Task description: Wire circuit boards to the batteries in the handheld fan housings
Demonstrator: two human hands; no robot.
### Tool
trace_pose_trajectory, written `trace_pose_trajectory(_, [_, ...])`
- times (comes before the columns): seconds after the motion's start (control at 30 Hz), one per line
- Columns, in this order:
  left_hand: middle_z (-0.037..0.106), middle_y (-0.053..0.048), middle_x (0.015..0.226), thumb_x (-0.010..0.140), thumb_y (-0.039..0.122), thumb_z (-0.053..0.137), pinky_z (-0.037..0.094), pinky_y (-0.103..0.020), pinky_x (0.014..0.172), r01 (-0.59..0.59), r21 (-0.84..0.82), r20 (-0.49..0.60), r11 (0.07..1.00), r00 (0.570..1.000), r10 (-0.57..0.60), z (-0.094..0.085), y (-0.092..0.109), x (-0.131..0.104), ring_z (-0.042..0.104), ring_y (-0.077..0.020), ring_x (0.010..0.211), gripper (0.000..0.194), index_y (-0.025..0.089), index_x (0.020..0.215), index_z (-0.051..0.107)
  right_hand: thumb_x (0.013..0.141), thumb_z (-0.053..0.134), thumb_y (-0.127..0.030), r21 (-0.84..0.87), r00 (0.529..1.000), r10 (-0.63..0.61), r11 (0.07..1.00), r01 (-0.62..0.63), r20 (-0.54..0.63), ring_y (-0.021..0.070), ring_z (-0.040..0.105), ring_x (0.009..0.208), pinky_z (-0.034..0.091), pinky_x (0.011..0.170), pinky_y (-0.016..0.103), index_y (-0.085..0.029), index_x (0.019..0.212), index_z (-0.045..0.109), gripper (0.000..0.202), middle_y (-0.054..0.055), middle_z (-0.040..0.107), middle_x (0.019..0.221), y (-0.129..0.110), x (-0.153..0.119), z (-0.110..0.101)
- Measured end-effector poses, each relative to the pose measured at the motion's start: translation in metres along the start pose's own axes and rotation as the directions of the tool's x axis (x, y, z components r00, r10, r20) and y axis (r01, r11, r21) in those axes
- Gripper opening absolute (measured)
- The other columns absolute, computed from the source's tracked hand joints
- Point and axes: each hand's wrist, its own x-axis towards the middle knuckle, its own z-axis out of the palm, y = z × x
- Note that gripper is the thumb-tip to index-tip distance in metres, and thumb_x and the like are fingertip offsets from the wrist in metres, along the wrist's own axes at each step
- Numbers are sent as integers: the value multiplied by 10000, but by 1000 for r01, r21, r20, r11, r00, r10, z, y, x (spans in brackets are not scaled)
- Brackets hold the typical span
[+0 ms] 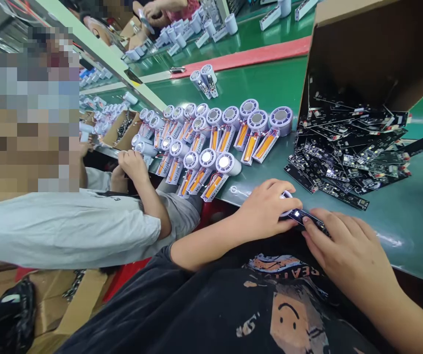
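Observation:
My left hand [268,209] is closed around a lilac fan unit [287,199], of which only part of the round head shows. A black circuit board [316,222] lies along the unit's handle, with a small lit spot near the head. My right hand [344,241] grips this board, thumb and fingers pressed on its two sides. Up and to the left stand rows of lilac fan units [227,164] with orange parts in their open handles. A pile of black circuit boards [344,152] spills from a cardboard box [366,44] beyond my right hand.
The green table [263,78] bears two more fan units [208,81] near a red strip [248,57]. A co-worker in a light shirt [67,228] sits at the left, with a hand [134,164] at the fan units. Another person's hands show at the top.

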Motion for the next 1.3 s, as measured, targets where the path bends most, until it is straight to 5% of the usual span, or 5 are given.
trace_pose_trajectory(0.33, [619, -85, 1186, 890, 320, 668, 474, -438, 1014, -1, -57, -135, 998, 991, -7, 11, 0, -3, 560, -238, 1107, 191, 208, 1033, 727, 893, 590, -103, 82, 997, 74, 994, -73, 1, 236, 647, 1073, 439, 936, 387, -232, 1359, 564, 484, 121, 674, 1313, 4, -28, 21])
trace_pose_trajectory(0.57, [613, -71, 1180, 864, 319, 722, 472, -457, 1016, -7, -55, -97, 998, 995, 2, 9, -3, -1, 563, -241, 1110, 216, 222, 1057, 722, 905, 646, -419, 216, 939, 333, 926, -309, -84, 361, 537, 1319, 409, 1026, 546, -240, 1573, 222, 811, 235, 476, 1512, 10, -47, 15])
trace_pose_trajectory(0.87, [622, -78, 1170, 857, 290, 720, 484, -476, 1015, -37, -72, -131, 997, 991, 28, 13, -1, -3, 575, -255, 1104, 182, 206, 1018, 715, 959, 591, -372, 134, 930, 367, 922, -363, -11, 232, 641, 941, 410, 852, 376, -202, 1202, 627, 299, 73, 706, 1030, 7, -41, 7])
trace_pose_trajectory(1.0, [519, -137, 1424, 856, 303, 723, 465, -489, 1094, -159, -200, -205, 967, 972, 118, 16, 3, -8, 501, -285, 1326, 512, 223, 1331, 546, 949, 591, -367, 114, 948, 312, 941, -318, 62, 217, 600, 840, 403, 776, 357, -182, 1076, 679, 241, 53, 686, 890, 1, -37, 3])
trace_pose_trajectory(1.3, [584, -103, 1380, 933, 227, 575, 528, -439, 1045, -163, -104, -489, 981, 867, 93, 15, -31, -22, 578, -254, 1272, 556, 280, 1454, 388, 902, 664, -321, -245, 830, 481, 800, -548, -284, 192, 574, 745, 412, 774, 351, -186, 931, 675, 139, 29, 643, 764, 33, -116, -27])
